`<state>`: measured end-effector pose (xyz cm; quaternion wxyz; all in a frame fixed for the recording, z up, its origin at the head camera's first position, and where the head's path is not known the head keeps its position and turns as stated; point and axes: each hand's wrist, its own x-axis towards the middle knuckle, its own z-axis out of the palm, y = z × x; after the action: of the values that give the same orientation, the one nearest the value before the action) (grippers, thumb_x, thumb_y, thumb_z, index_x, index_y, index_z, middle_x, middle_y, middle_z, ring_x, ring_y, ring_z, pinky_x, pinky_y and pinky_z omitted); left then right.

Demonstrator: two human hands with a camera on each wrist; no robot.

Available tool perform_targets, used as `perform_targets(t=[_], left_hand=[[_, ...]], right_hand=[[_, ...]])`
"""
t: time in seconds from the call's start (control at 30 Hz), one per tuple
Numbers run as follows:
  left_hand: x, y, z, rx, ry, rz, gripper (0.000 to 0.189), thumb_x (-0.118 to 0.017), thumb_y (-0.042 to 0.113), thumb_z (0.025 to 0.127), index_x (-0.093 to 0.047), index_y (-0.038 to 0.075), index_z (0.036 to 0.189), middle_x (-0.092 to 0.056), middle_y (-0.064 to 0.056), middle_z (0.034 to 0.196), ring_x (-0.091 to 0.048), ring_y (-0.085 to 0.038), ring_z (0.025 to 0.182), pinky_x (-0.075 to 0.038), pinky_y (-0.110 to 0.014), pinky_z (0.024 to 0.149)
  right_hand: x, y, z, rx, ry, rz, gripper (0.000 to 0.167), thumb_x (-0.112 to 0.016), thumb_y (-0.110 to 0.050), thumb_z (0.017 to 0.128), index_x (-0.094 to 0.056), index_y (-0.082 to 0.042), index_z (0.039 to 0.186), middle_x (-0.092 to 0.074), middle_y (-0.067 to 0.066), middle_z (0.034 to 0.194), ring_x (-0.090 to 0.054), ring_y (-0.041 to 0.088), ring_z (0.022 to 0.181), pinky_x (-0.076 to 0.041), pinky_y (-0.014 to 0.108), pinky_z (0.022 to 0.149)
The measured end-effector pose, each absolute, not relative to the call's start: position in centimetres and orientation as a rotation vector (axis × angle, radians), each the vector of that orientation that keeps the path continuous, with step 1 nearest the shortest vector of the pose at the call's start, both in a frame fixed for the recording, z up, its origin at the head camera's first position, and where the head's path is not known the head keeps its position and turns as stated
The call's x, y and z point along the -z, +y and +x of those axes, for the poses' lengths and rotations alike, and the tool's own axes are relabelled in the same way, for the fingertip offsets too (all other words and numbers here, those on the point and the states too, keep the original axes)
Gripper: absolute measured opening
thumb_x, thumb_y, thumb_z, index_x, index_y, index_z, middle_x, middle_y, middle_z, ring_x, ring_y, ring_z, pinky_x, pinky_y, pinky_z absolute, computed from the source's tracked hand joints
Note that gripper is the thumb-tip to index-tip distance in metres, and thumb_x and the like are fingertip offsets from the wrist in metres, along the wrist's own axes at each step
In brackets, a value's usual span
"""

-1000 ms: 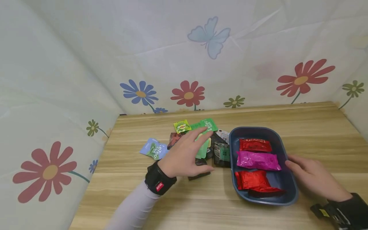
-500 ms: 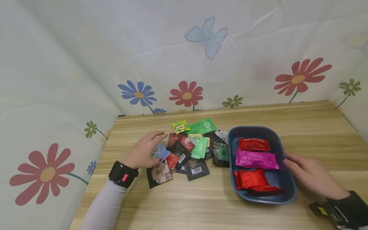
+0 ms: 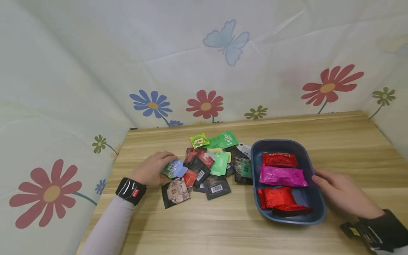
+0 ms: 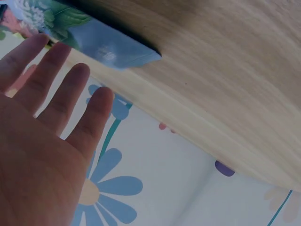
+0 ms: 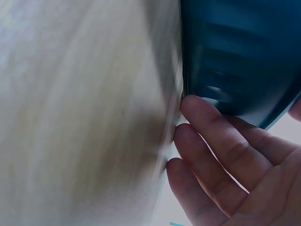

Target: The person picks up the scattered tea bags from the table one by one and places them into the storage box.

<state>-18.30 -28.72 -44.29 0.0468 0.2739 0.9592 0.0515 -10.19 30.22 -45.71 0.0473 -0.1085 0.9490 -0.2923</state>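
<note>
My left hand [image 3: 152, 170] reaches low over the left end of a pile of tea sachets. In the left wrist view its fingers [image 4: 77, 84] are spread and nearly straight, fingertips right at the edge of a blue LeTea sachet [image 4: 110, 44]. A brown-and-black sachet [image 3: 176, 192] and a red one [image 3: 190, 178] lie beside it. On the right, my right hand [image 3: 347, 193] rests against the outer side of a dark blue plastic bin [image 3: 307, 210], thumb at the rim. The right wrist view shows relaxed fingers [image 5: 221, 136] touching its wall. Inside are red packets [image 3: 279, 160] and a magenta packet [image 3: 283, 176].
Black sachets [image 3: 218, 187], green sachets [image 3: 220, 163] and a small yellow sachet [image 3: 199, 140] overlap in the pile, which reaches the bin's left wall. The wooden table [image 3: 223, 226] ends at a flower-printed curtain [image 3: 178, 63] behind and at the left.
My left hand has swept left from above the middle of the pile to the blue sachet, uncovering the sachets there. The right hand stays at the bin.
</note>
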Motion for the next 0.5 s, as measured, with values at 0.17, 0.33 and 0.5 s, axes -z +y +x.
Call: perform_targets(t=[0.17,0.33,0.5], left_hand=[[44.7,-28.5,-18.8,-0.139,2.925,0.801,0.090,-0.094,0.015,0.064,-0.058,0.018,0.146,-0.057,-0.003,0.143,-0.056,-0.028,0.132,-0.047,-0.051,0.113],[44.5,-28.3,-19.0,-0.088,2.924,0.784,0.084,-0.094,0.014,0.062,-0.063,0.021,0.140,-0.060,-0.001,0.134,-0.058,-0.025,0.125,-0.049,-0.050,0.111],[43.8,-28.2,-18.9,-0.110,2.937,0.763,0.078,-0.093,0.016,0.059,-0.068,0.018,0.133,-0.062,-0.002,0.124,-0.060,-0.024,0.116,-0.053,-0.047,0.104]], right_hand=[[45.6,30.2,-10.3,0.902,2.887,-0.339,0.049,-0.050,-0.029,0.109,-0.059,0.010,0.138,-0.062,0.036,0.134,-0.059,0.057,0.123,-0.047,0.072,0.096],[45.4,30.1,-10.4,0.891,2.865,-0.341,0.051,-0.049,-0.029,0.109,-0.057,0.011,0.139,-0.062,0.036,0.134,-0.059,0.057,0.123,-0.047,0.072,0.097],[45.5,30.1,-10.3,0.891,2.869,-0.343,0.050,-0.050,-0.029,0.109,-0.058,0.010,0.139,-0.062,0.036,0.134,-0.059,0.057,0.123,-0.047,0.072,0.097]])
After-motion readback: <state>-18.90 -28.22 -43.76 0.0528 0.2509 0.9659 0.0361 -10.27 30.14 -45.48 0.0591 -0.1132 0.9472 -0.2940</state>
